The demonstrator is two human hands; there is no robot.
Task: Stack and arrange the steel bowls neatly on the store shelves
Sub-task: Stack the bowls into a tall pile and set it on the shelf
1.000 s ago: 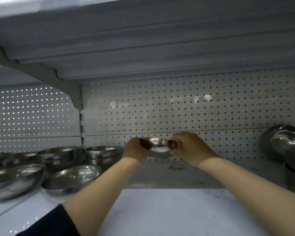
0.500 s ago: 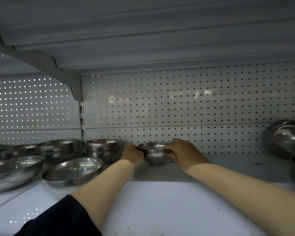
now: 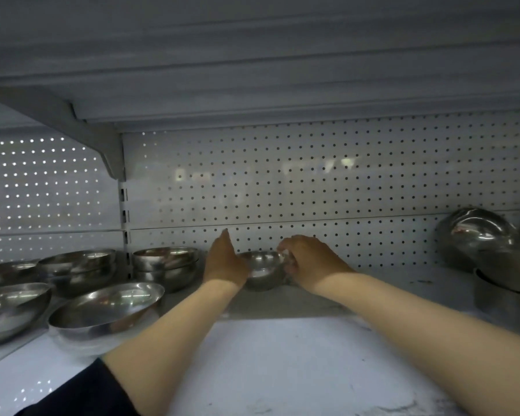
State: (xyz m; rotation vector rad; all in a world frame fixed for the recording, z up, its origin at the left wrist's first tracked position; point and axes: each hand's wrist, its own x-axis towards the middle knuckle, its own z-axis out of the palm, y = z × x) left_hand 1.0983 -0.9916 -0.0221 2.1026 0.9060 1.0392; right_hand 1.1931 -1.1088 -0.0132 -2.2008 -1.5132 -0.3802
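Note:
A small steel bowl (image 3: 263, 270) stands upright on the white shelf (image 3: 282, 355), close to the pegboard back wall. My left hand (image 3: 224, 262) lies flat against the bowl's left side with straight fingers pointing up. On the right, my right hand (image 3: 308, 261) curls its fingers over the bowl's rim. A stack of similar steel bowls (image 3: 165, 264) stands just left of my left hand.
Another bowl stack (image 3: 78, 265) and two wide shallow bowls (image 3: 108, 307) (image 3: 9, 307) fill the left of the shelf. Large steel bowls (image 3: 478, 232) lean on stacked pots (image 3: 511, 283) at the far right. The upper shelf and its bracket (image 3: 72, 121) hang low overhead.
Both hands lowered the small bowl from the air onto the shelf near the back wall. My left hand's fingers have straightened off the rim and now lie against the bowl's side.

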